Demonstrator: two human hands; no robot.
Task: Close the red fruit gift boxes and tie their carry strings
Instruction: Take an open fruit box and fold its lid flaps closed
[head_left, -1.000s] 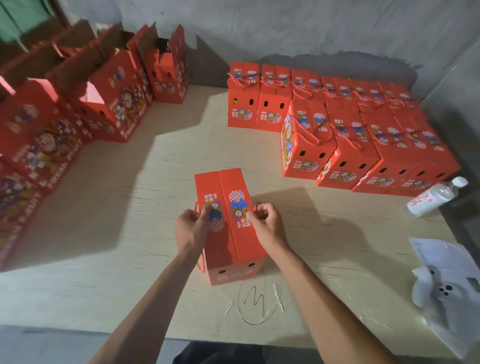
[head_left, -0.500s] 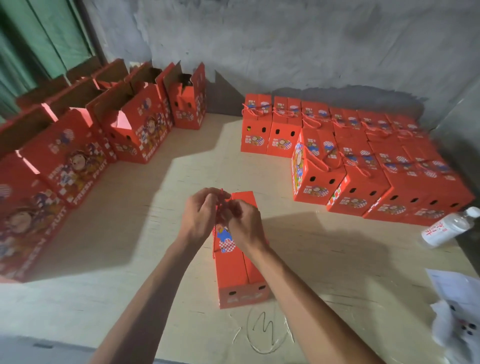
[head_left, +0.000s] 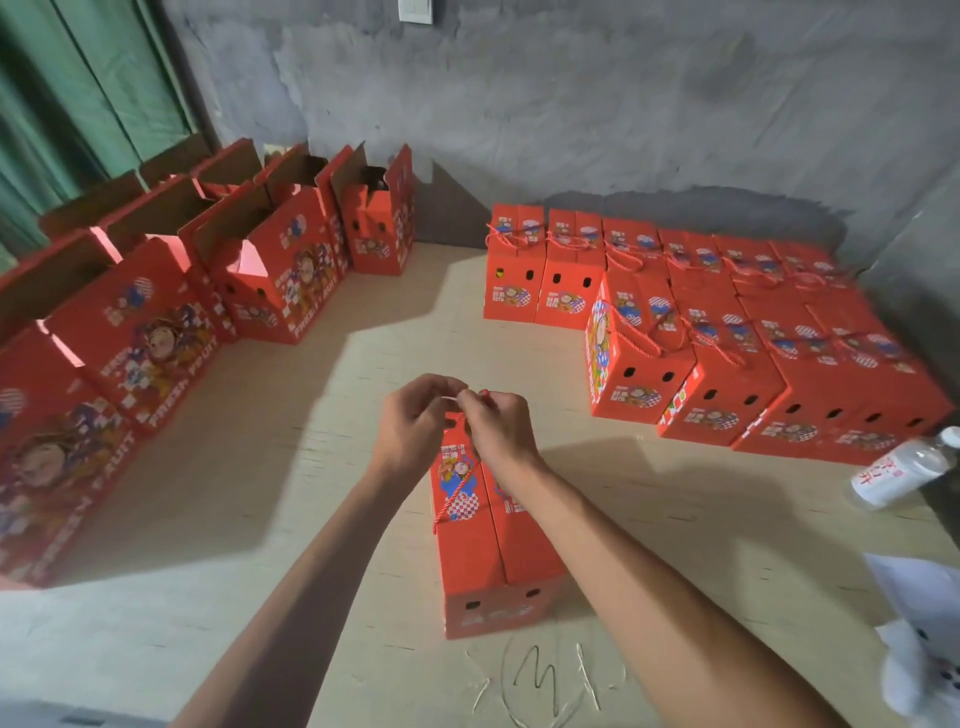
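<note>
A closed red fruit gift box (head_left: 491, 551) stands on the plywood table (head_left: 322, 499) in front of me, its two top flaps folded shut. My left hand (head_left: 415, 428) and my right hand (head_left: 496, 431) meet above the far end of its top, each pinching the red carry string (head_left: 457, 470). One strand of string hangs down the left flap. The hands hide where the strands meet. Several closed, tied boxes (head_left: 727, 343) stand at the back right. Several open boxes (head_left: 208, 280) line the left side.
A plastic water bottle (head_left: 906, 467) lies at the right edge. White paper and a white soft toy (head_left: 919, 654) sit at the lower right. A grey concrete wall and a green curtain (head_left: 78, 88) stand behind. Pen marks are scrawled on the table near me.
My hands left the box's two sides, lifted the strings and came together above the top. The view tilted up and the box now reads closer.
</note>
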